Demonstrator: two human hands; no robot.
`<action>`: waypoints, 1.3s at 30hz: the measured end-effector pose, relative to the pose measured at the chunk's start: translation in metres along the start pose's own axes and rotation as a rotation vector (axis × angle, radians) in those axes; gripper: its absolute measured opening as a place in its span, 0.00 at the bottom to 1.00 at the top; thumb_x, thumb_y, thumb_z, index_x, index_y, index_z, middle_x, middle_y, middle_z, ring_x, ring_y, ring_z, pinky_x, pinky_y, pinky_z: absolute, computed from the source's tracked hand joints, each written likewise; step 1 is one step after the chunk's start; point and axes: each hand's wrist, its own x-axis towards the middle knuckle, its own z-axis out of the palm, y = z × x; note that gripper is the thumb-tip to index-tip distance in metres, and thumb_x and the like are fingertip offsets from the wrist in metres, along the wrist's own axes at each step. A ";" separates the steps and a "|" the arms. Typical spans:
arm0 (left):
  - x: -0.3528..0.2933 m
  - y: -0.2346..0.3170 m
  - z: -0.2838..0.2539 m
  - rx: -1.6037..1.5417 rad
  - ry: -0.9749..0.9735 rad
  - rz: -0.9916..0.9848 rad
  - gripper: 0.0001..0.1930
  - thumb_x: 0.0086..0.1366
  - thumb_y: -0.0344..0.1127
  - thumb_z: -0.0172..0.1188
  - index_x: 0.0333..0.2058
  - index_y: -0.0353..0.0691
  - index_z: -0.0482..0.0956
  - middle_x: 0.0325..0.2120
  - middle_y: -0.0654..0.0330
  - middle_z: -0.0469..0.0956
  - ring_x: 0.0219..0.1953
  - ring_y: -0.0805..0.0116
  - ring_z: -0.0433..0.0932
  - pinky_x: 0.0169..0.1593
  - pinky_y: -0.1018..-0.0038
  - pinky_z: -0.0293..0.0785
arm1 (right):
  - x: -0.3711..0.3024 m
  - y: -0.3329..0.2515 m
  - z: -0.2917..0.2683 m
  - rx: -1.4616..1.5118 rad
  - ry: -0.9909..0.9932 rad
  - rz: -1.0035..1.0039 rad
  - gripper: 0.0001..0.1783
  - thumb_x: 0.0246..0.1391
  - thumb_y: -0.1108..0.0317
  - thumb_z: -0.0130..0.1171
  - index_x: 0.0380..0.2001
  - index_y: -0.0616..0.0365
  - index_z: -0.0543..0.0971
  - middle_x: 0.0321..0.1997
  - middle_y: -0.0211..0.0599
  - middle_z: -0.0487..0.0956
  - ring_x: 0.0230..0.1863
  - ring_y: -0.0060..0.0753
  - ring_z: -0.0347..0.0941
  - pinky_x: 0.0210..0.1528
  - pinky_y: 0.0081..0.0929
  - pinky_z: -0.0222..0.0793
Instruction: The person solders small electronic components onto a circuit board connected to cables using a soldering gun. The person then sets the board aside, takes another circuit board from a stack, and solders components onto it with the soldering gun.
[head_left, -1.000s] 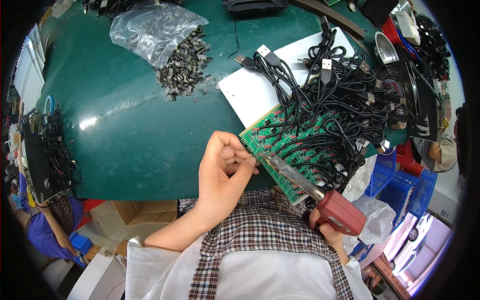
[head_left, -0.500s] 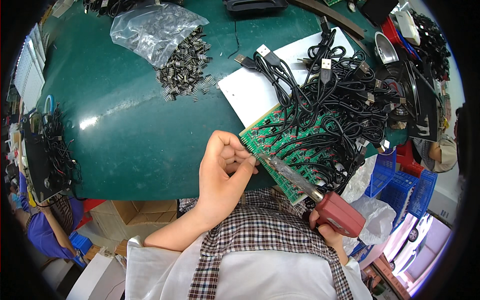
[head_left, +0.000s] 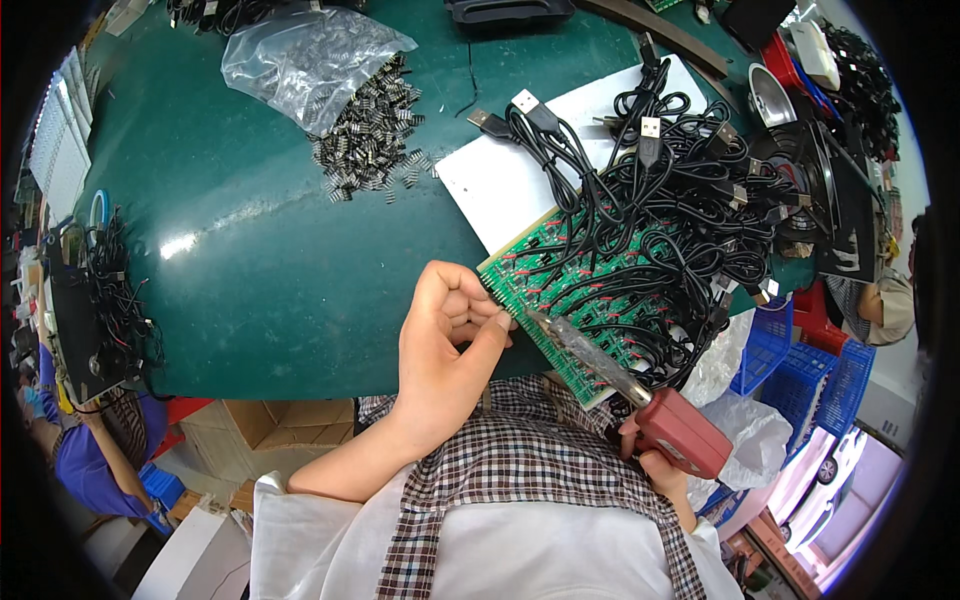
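A clear, crumpled plastic bag [head_left: 262, 72] holds many small grey-and-black metal-pinned parts, and more of the same parts lie in a loose heap [head_left: 368, 140] at its mouth. A round silver metal bowl [head_left: 772, 97] stands at the far right; its contents cannot be made out. A shallow black plastic tray [head_left: 512, 12] sits at the far edge. Low on the right are blue plastic crates [head_left: 840, 392], at least two, with crumpled clear plastic beside them; on the left, below the surface, is an open brown cardboard box [head_left: 290, 432].

There is one dark-red-bodied soldering iron [head_left: 683, 432] with a metal barrel, and one flat white sheet [head_left: 485, 195]. The bundled black USB cables [head_left: 690, 190] are too many to count. They lie over a green printed-circuit panel [head_left: 560, 350] that rests partly on the sheet.

The right hand [head_left: 660, 470] has its grip closed around the iron, whose tip is at the panel's near-left edge. The left hand [head_left: 450, 360] is just beside that tip, thumb and curled fingers drawn together at the edge; whether its grip pinches anything cannot be told.

The surface [head_left: 300, 290] is glossy dark green. Beyond, a purple-clad person [head_left: 100, 465] shows at left and a lit screen [head_left: 835, 490] at right.
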 end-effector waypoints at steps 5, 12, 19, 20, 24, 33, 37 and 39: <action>-0.001 0.000 0.000 0.004 -0.001 0.004 0.12 0.55 0.17 0.47 0.35 0.39 0.59 0.28 0.61 0.71 0.30 0.77 0.71 0.34 0.81 0.71 | -0.001 0.008 -0.004 -0.165 -0.027 -0.085 0.32 0.36 0.51 0.66 0.39 0.65 0.74 0.29 0.37 0.78 0.28 0.36 0.75 0.31 0.25 0.71; 0.000 0.002 0.000 0.023 0.007 0.005 0.11 0.56 0.17 0.47 0.34 0.39 0.59 0.27 0.61 0.70 0.30 0.78 0.71 0.34 0.81 0.71 | 0.005 0.003 0.001 -0.159 -0.001 -0.076 0.30 0.35 0.53 0.67 0.39 0.63 0.75 0.30 0.38 0.78 0.26 0.37 0.76 0.29 0.25 0.71; 0.006 0.010 -0.007 0.191 -0.045 0.027 0.13 0.57 0.21 0.51 0.40 0.35 0.61 0.25 0.60 0.73 0.27 0.77 0.73 0.29 0.83 0.70 | 0.001 -0.027 -0.002 0.370 0.033 -0.005 0.31 0.40 0.46 0.64 0.34 0.67 0.74 0.29 0.41 0.77 0.26 0.31 0.74 0.27 0.25 0.68; 0.016 0.010 -0.017 0.274 0.010 0.144 0.10 0.57 0.23 0.52 0.39 0.36 0.65 0.25 0.60 0.74 0.26 0.78 0.73 0.28 0.83 0.70 | 0.001 -0.025 0.004 0.396 0.156 -0.117 0.33 0.41 0.44 0.62 0.36 0.66 0.72 0.27 0.40 0.75 0.26 0.26 0.71 0.29 0.25 0.67; 0.049 0.031 -0.041 1.319 0.444 0.557 0.18 0.57 0.27 0.52 0.47 0.36 0.66 0.39 0.53 0.71 0.40 0.57 0.73 0.41 0.71 0.69 | 0.009 -0.028 -0.001 0.278 0.671 -0.428 0.36 0.48 0.41 0.53 0.39 0.68 0.61 0.36 0.40 0.68 0.16 0.23 0.64 0.17 0.15 0.58; 0.060 0.033 -0.055 1.253 0.334 0.516 0.09 0.57 0.26 0.52 0.38 0.34 0.69 0.33 0.54 0.70 0.30 0.61 0.70 0.34 0.73 0.66 | 0.068 -0.004 -0.090 0.073 1.168 -0.252 0.11 0.50 0.72 0.54 0.37 0.65 0.76 0.22 0.30 0.73 0.19 0.15 0.63 0.22 0.15 0.59; 0.056 0.024 -0.069 1.123 0.379 0.442 0.03 0.55 0.25 0.53 0.30 0.34 0.71 0.25 0.58 0.70 0.24 0.68 0.67 0.30 0.74 0.64 | 0.066 -0.004 -0.090 0.027 1.086 -0.465 0.21 0.49 0.75 0.54 0.48 0.65 0.67 0.39 0.38 0.76 0.24 0.15 0.67 0.25 0.14 0.63; 0.050 0.032 -0.066 1.132 0.414 0.450 0.02 0.54 0.24 0.54 0.28 0.34 0.72 0.25 0.57 0.70 0.27 0.66 0.69 0.32 0.75 0.66 | 0.057 -0.014 -0.072 0.133 1.022 -0.506 0.21 0.50 0.73 0.51 0.48 0.67 0.64 0.43 0.41 0.74 0.23 0.16 0.65 0.25 0.16 0.64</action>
